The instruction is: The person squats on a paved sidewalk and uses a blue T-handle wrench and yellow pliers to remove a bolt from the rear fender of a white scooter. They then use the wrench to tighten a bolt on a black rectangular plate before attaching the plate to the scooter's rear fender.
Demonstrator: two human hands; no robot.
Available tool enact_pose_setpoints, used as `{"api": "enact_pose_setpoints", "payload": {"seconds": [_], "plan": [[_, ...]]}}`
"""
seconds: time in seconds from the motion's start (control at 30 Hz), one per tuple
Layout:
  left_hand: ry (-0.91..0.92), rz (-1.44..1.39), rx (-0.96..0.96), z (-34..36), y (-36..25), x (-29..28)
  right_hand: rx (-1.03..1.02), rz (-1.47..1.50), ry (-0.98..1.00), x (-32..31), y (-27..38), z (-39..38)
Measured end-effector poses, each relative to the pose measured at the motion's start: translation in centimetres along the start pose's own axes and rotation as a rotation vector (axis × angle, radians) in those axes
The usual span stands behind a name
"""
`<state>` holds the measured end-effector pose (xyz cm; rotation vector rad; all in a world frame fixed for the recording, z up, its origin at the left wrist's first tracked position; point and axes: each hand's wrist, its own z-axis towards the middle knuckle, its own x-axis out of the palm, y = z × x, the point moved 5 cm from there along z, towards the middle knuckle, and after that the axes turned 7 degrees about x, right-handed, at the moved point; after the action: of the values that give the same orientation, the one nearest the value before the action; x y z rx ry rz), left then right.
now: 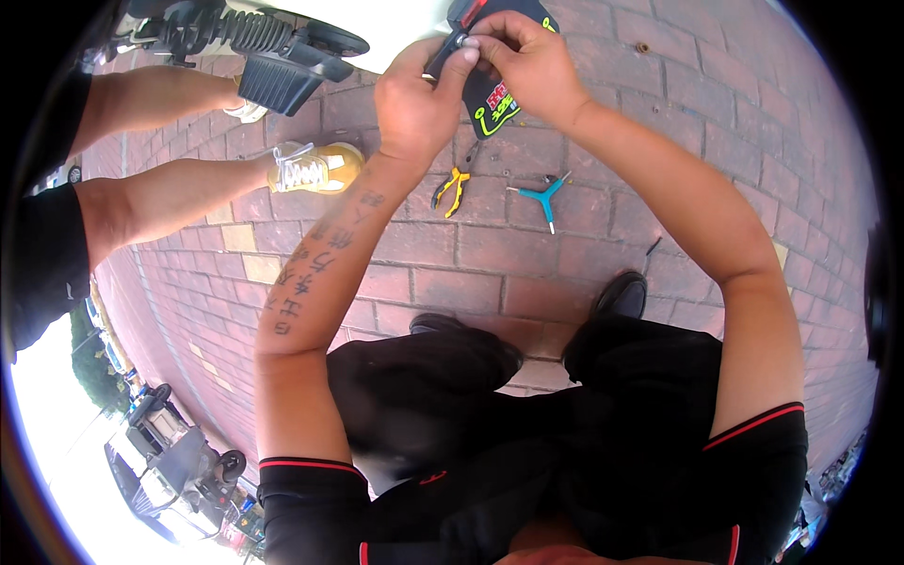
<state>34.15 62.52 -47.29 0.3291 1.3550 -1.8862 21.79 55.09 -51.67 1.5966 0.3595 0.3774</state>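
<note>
At the top, both my hands meet at a vehicle's tail end. My left hand is closed, its thumb and fingers around a black bracket. A small metal bolt shows at the bracket between my two thumbs. My right hand pinches at this bolt, fingers curled. Behind the hands hangs a dark mud flap with bright green and red graphics, partly covered by them. A red-and-black piece sits just above the bolt. Whatever lies behind my fingers is hidden.
Yellow-and-black pliers and a teal three-way hex wrench lie on the brick paving. Another person's yellow shoe stands to the left, near a black shock absorber. A parked three-wheeler is at lower left.
</note>
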Motion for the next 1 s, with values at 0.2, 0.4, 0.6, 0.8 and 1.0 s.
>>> {"api": "enact_pose_setpoints", "payload": {"seconds": [0.2, 0.4, 0.6, 0.8, 1.0], "plan": [[0.088, -0.24, -0.275, 0.7, 1.5, -1.0, -0.31, -0.327, -0.13, 0.2, 2.8, -1.4], [0.139, -0.451, -0.289, 1.0, 2.5, -0.6, -0.313, -0.422, -0.154, 0.7, 2.9, -2.0], [0.057, -0.644, -0.423, -0.2, 5.3, -0.5, -0.23, -0.295, -0.127, 0.9, 1.9, -1.8], [0.43, -0.031, -0.271, -7.2, 11.6, 3.9, -0.288, -0.275, -0.188, 0.4, 1.0, -1.5], [0.899, 0.464, 0.024, -11.7, 10.4, 9.3, -0.317, -0.266, -0.176, 0.7, 1.9, -1.9]]}}
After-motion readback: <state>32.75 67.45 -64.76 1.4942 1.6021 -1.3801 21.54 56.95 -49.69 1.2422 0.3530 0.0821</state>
